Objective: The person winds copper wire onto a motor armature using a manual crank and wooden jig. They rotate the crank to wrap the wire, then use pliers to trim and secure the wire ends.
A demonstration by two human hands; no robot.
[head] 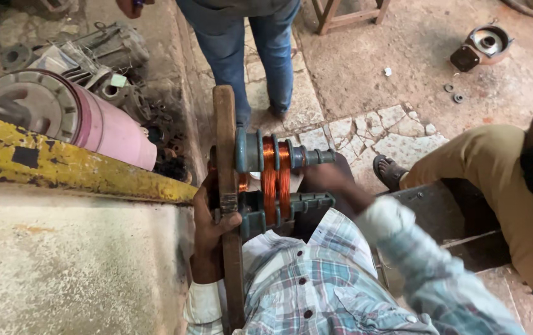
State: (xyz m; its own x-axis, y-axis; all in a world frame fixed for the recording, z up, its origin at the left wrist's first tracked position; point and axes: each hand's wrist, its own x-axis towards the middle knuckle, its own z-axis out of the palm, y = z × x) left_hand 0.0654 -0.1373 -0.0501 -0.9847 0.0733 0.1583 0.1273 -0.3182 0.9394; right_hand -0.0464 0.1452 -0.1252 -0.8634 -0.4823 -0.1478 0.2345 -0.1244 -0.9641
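The coil former (276,180) sits right of the wooden bar (226,186), with the motor housing (74,115) far left behind the beam (62,164).

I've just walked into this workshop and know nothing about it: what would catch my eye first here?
Bright copper wire coils wound on a grey stepped former glow at the centre. The left hand grips the upright wooden bar beside them; the right hand rests behind the former. At left, a pink motor casing lies above a yellow beam.

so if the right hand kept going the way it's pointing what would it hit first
Most likely the copper wire coils on the grey-green winding former. The right hand reaches left toward them and looks almost touching, though depth is unclear and its fingers are partly hidden.
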